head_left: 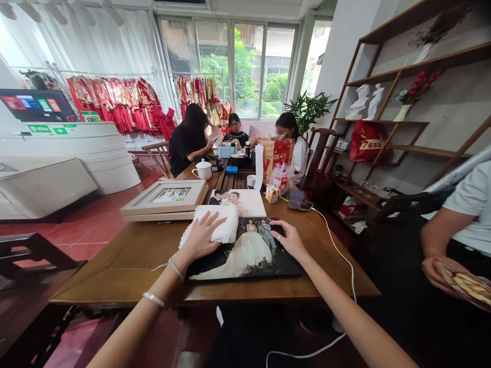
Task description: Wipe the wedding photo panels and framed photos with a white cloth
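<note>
A dark wedding photo panel lies flat on the wooden table right in front of me. My left hand rests on a folded white cloth that lies on the panel's upper left part, fingers spread flat. At the panel's upper right edge, my right hand presses down with fingers stretched out, a ring showing on one of them. Neither hand grips anything.
Behind the panel lie a second wedding photo and stacked picture frames. A phone with a white cable sits at the right. Three people sit at the far end. Another person's arm is at my right. Shelves line the right wall.
</note>
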Motion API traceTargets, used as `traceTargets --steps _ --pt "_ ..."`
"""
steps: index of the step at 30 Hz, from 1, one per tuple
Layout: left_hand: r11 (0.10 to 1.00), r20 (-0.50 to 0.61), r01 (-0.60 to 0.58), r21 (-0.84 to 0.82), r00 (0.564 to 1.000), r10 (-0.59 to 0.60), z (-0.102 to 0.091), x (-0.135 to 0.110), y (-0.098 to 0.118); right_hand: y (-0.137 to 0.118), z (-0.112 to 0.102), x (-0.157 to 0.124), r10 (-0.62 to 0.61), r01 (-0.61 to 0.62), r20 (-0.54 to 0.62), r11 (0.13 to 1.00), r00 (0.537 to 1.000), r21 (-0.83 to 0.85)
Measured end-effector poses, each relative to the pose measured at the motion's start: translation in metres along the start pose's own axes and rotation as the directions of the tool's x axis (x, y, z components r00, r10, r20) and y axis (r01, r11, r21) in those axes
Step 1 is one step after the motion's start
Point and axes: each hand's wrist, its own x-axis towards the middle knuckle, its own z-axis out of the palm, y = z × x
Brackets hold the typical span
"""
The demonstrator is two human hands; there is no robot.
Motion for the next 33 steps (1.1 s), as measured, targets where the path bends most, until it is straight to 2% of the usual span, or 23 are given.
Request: traceTargets --steps 3,8,10,13,19,22,24,26,33 --pt "0.999 0.016 -0.035 0.003 0.999 0.035 -0.003 -0.023 0.014 0.002 0.001 0.001 -0.005 0.005 -0.012 1.0 1.0 0.001" --pt "0.999 0.048 -0.047 -0.008 0.998 0.047 -0.004 -0.077 0.051 0.005 0.001 0.001 -0.022 0.021 -0.007 1.0 1.0 -0.008" --pt "0.999 0.058 -0.041 -0.013 0.997 0.041 -0.004 -0.087 0.061 0.004 0.0 0.001 -0.026 0.026 0.001 1.0 1.0 -0.008" --pt "1.0 0.05 -0.014 -0.012 0.999 0.015 -0.002 -0.075 0.06 0.002 -0.001 0.001 -0.025 0.026 0.014 1.0 1.0 -0.01" --pt "0.999 0.001 0.012 0.052 1.0 -0.012 0.003 -0.001 0.033 0.001 0.0 0.001 -0.01 0.012 0.03 0.999 0.999 -0.039" --pt "0.999 -0.01 -0.004 0.054 1.0 0.005 0.005 0.018 0.028 0.002 0.0 0.001 -0.014 0.015 0.022 0.999 1.0 -0.035" --pt "0.999 -0.016 -0.01 0.041 1.0 0.01 0.006 0.016 0.029 0.001 0.001 0.0 -0.012 0.013 0.015 0.999 1.0 -0.034" --pt "1.0 -0.028 -0.018 0.021 0.999 0.018 0.007 0.004 0.034 -0.002 0.001 -0.001 -0.012 0.013 0.004 0.999 1.0 -0.047" --pt "0.999 -0.011 -0.015 -0.04 1.0 0.015 0.008 -0.065 0.063 -0.005 0.002 -0.002 -0.018 0.017 -0.013 0.999 1.0 -0.047"
